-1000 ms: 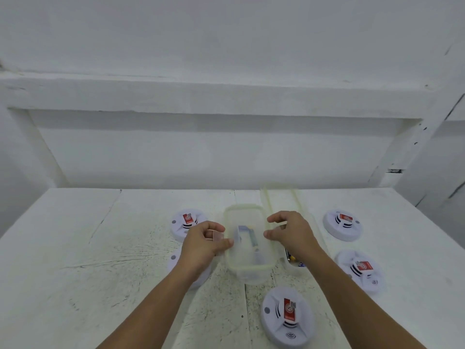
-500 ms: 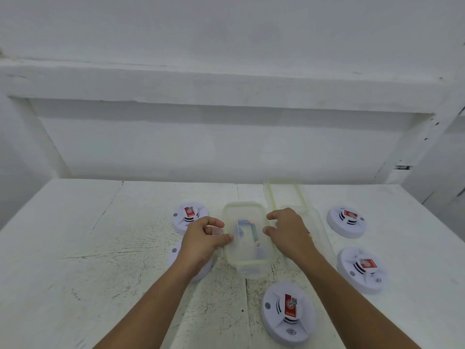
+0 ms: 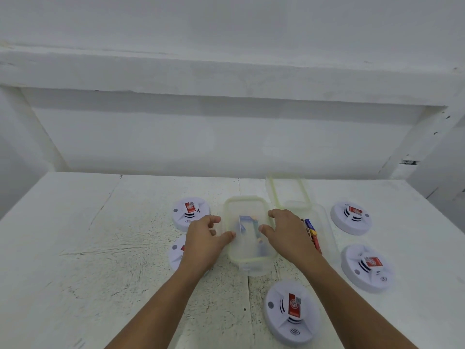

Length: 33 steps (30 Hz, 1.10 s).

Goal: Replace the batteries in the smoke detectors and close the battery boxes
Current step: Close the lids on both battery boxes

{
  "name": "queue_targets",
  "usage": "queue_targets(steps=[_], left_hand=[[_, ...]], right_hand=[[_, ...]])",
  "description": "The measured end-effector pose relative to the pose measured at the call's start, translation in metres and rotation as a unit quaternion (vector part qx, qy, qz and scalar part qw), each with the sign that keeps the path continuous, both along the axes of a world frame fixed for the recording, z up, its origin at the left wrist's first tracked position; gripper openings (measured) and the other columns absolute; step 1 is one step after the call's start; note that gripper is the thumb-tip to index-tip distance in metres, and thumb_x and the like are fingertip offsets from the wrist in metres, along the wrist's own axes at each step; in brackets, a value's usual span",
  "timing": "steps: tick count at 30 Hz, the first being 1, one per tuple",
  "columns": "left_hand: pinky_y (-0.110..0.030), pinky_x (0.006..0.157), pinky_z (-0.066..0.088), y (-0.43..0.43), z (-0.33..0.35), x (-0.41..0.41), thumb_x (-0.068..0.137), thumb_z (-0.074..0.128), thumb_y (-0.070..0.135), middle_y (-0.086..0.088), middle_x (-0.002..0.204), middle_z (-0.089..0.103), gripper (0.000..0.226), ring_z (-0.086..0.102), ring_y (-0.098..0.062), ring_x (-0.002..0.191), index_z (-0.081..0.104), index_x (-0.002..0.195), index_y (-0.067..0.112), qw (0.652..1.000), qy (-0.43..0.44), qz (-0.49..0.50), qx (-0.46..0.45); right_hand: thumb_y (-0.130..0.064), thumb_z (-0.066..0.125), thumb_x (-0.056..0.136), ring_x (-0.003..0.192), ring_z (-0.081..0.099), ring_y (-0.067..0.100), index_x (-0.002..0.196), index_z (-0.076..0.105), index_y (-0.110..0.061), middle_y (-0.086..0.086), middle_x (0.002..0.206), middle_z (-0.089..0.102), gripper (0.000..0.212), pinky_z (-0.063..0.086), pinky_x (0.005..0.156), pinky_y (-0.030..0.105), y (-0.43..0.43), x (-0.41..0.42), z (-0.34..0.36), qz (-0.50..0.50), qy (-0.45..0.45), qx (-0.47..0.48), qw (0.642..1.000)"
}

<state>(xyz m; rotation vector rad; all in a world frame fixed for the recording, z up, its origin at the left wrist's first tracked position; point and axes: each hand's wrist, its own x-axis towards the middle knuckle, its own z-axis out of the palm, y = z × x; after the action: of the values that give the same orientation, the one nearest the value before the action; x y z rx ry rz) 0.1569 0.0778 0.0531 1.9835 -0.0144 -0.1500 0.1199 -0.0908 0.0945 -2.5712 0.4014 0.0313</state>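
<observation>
1. Nearest: smoke detector face-up on the white table, w/ red label. Prob light, rigid plastic, smooth dome = slippery; best taken by the rim, flipped to reach batt door (not visible from here).
2. Left hand on left side of the lidded box, fingers curled, thumb tip against its edge. Right hand mirrors it on the right side. Both touch the box; can't tell if pressing the lid or gripping.
3. The box: translucent, thin-walled, prob flexes some; hold by long sides near the rim, press corners to snap shut. Batts inside blurred.
4. Just right of it: open box w/ loose batteries; small, smooth, will roll. Pinch mid-body.
5. Its lid lies behind it.
6. Four other detectors around; the one under the left wrist is partly hidden.
</observation>
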Motion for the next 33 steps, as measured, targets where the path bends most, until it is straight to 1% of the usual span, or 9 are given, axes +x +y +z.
queue_targets(steps=[3,5,10,17,21,24,27,29,33], left_hand=[[-0.035,0.08,0.051,-0.005,0.005,-0.001,0.083,0.071,0.017,0.001,0.089,0.063,0.017,0.062,-0.019,0.09,0.061,0.094,0.024,0.999,-0.009,-0.03,0.036],[-0.037,0.082,0.052,-0.008,0.008,0.003,0.083,0.07,0.014,-0.001,0.084,0.064,0.019,0.061,-0.018,0.082,0.055,0.081,0.025,0.998,-0.002,-0.035,0.06],[-0.033,0.084,0.053,-0.007,0.01,0.015,0.081,0.074,0.013,-0.004,0.089,0.068,0.034,0.065,-0.018,0.089,0.063,0.112,0.008,0.996,0.051,-0.048,0.051],[-0.036,0.079,0.057,-0.004,0.013,0.021,0.082,0.069,-0.002,-0.012,0.088,0.07,0.024,0.065,-0.022,0.081,0.064,0.106,-0.001,0.989,0.127,-0.067,-0.023],[-0.047,0.086,0.056,-0.006,0.013,0.019,0.082,0.067,-0.002,-0.017,0.091,0.07,0.015,0.068,-0.032,0.089,0.065,0.094,0.006,0.99,0.125,-0.058,-0.032],[-0.049,0.087,0.055,-0.007,0.012,0.018,0.082,0.068,-0.001,-0.016,0.088,0.071,0.018,0.068,-0.034,0.091,0.066,0.1,0.002,0.991,0.117,-0.057,-0.029],[-0.037,0.08,0.055,-0.007,0.011,0.015,0.084,0.068,0.007,-0.004,0.08,0.067,0.035,0.064,-0.019,0.078,0.061,0.118,0.004,0.995,0.071,-0.067,0.017],[-0.017,0.071,0.048,-0.007,0.013,0.008,0.085,0.066,0.009,0.007,0.086,0.061,0.05,0.059,-0.008,0.082,0.051,0.131,0.014,0.995,-0.012,-0.073,0.067],[-0.019,0.099,0.037,-0.005,0.008,-0.006,0.082,0.072,0.02,0.016,0.124,0.045,0.041,0.045,-0.004,0.122,0.062,0.122,0.02,0.962,-0.204,-0.139,0.118]], right_hand=[[-0.024,0.051,0.095,0.116,0.049,0.028,0.123,0.05,0.0,0.015,0.125,0.055,0.036,0.037,0.092,0.034,0.001,0.0,-0.001,-0.006,0.009,0.01,1.0],[-0.024,0.052,0.095,0.116,0.05,0.027,0.125,0.049,-0.002,0.013,0.126,0.055,0.037,0.038,0.09,0.032,0.001,0.001,-0.003,-0.012,0.01,0.021,1.0],[-0.023,0.055,0.094,0.094,0.048,0.019,0.128,0.045,-0.007,0.011,0.12,0.056,0.039,0.037,0.074,0.028,0.0,0.002,-0.006,-0.036,0.009,0.061,0.997],[-0.021,0.06,0.091,0.092,0.046,0.015,0.128,0.043,-0.009,0.007,0.12,0.054,0.042,0.037,0.076,0.026,-0.003,0.005,-0.009,-0.046,0.002,0.102,0.994],[-0.018,0.063,0.089,0.101,0.055,0.02,0.129,0.041,-0.014,0.007,0.123,0.056,0.047,0.047,0.081,0.031,-0.005,0.005,-0.012,-0.062,-0.013,0.162,0.985],[-0.016,0.063,0.088,0.101,0.058,0.022,0.129,0.041,-0.019,0.008,0.12,0.058,0.047,0.049,0.082,0.034,-0.006,0.005,-0.015,-0.067,-0.016,0.176,0.982],[-0.016,0.062,0.088,0.098,0.059,0.02,0.13,0.04,-0.021,0.006,0.118,0.059,0.048,0.048,0.076,0.03,-0.009,0.007,-0.014,-0.051,-0.008,0.183,0.982],[-0.016,0.062,0.088,0.096,0.059,0.019,0.134,0.039,-0.02,0.006,0.119,0.059,0.051,0.044,0.072,0.026,-0.01,0.009,-0.01,-0.029,0.002,0.17,0.985],[-0.018,0.067,0.083,0.097,0.049,0.017,0.136,0.041,-0.016,0.008,0.125,0.053,0.059,0.037,0.073,0.024,-0.015,0.015,0.001,0.011,0.013,0.09,0.996]])
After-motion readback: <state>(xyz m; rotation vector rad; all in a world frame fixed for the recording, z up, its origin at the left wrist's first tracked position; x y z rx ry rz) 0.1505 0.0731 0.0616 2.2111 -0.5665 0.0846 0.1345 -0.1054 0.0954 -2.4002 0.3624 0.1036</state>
